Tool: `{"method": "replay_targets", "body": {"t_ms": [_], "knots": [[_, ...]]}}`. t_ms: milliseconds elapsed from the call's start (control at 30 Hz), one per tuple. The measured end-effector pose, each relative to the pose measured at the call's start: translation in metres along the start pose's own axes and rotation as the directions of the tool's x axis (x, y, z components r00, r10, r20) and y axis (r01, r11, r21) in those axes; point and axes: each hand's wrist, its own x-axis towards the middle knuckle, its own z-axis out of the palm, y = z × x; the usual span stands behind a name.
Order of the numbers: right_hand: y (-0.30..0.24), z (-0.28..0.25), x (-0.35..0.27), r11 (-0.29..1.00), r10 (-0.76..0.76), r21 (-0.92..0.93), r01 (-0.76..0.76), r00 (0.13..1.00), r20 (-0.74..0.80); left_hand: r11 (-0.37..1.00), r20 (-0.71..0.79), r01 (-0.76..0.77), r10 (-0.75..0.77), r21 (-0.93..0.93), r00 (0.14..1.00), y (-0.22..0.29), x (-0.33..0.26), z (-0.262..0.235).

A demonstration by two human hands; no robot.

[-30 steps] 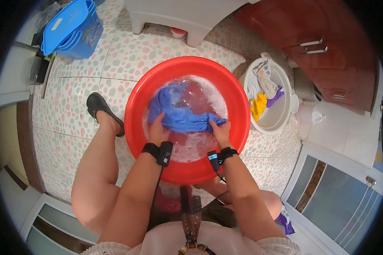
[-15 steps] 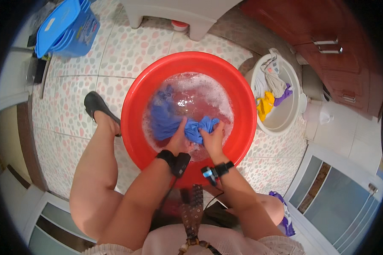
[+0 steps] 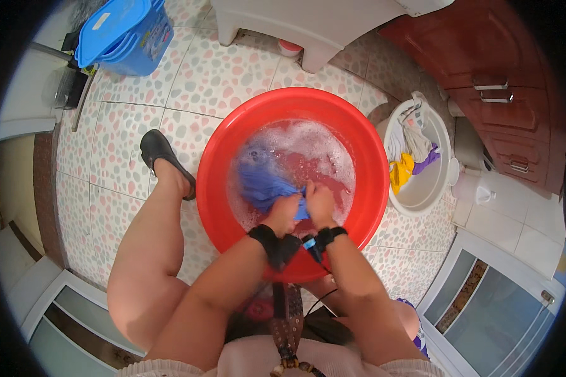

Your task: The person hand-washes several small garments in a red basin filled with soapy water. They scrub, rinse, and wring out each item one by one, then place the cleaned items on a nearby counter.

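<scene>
A large red basin (image 3: 221,164) holds sudsy water. In it lies a wet blue cloth (image 3: 261,183), its left part spread in the water. My left hand (image 3: 284,212) is closed on the cloth near its right end. Close beside it, my right hand (image 3: 321,202) also grips the cloth, fingers curled. A bit of blue shows between and below the two hands, near the basin's near side. The garment's exact kind cannot be made out. Both wrists wear black bands with small devices.
Right of the basin stands a white tub (image 3: 421,202) holding yellow, purple and pale clothes. A blue lidded bucket (image 3: 146,49) sits at the far left. Red-brown cabinets (image 3: 522,119) line the right. My shoed foot (image 3: 160,151) rests left of the basin on patterned tiles.
Both hands have drawn closer together, and the bunched cloth once held up between them now sits mostly within the fists. The whole view has shifted slightly.
</scene>
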Motion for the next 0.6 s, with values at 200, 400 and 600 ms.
{"method": "replay_targets", "body": {"t_ms": [200, 400, 600], "knots": [[0.026, -0.006, 0.002, 0.978, -0.119, 0.156, 0.135, 0.987, -0.11, 0.92, 0.13, 0.234, -0.202, -0.314, 0.971, 0.002, -0.016, -0.01], [0.023, 0.011, -0.019, 0.833, -0.246, -0.398, 0.385, 0.901, 0.358, 0.931, 0.203, 0.252, -0.202, -0.265, 0.958, -0.01, 0.003, -0.063], [0.01, 0.024, -0.006, 0.939, -0.297, 0.263, 0.221, 0.908, 0.297, 0.943, 0.028, 0.193, -0.193, -0.273, 0.981, 0.009, 0.012, -0.07]]}}
